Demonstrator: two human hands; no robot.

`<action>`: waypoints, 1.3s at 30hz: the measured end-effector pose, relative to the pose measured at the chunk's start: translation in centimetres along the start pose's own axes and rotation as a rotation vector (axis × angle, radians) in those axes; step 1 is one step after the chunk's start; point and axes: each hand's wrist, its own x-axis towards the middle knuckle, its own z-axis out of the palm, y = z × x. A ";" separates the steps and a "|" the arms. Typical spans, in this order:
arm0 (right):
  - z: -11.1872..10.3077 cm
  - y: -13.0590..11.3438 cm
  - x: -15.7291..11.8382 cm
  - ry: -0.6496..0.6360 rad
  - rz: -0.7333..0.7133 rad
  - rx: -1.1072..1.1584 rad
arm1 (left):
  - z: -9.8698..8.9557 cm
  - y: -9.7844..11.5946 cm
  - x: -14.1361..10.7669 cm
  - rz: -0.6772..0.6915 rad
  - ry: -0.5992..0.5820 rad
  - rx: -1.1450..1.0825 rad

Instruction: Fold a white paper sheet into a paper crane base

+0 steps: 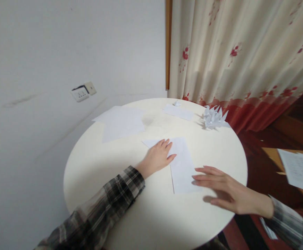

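Note:
A white sheet of paper [183,170], with a part sticking out to the left at its top, lies on the round white table [94,173]. My left hand [159,156] rests on the upper left part of this paper, palm down with its fingers apart. At the paper's lower right edge is my right hand [219,189], fingers spread and holding nothing. Its fingertips reach over the edge; whether they touch the paper I cannot tell.
White sheets [124,121] lie at the table's back left. A smaller paper [177,111] with a little folded piece [176,103] is at the back. Spiky folded papers [213,117] sit at the right edge. Beyond are a wall and curtain [234,69].

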 end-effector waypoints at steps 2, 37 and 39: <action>1.0 -0.9 0.5 0.090 -0.014 -0.101 | -0.1 0.0 0.1 0.000 0.012 -0.017; 1.5 3.0 -2.2 0.666 0.756 0.480 | 1.5 -1.2 1.2 -0.029 0.028 -0.118; 1.7 3.0 -2.3 0.654 0.762 0.459 | 1.6 -1.2 1.3 -0.032 0.037 -0.109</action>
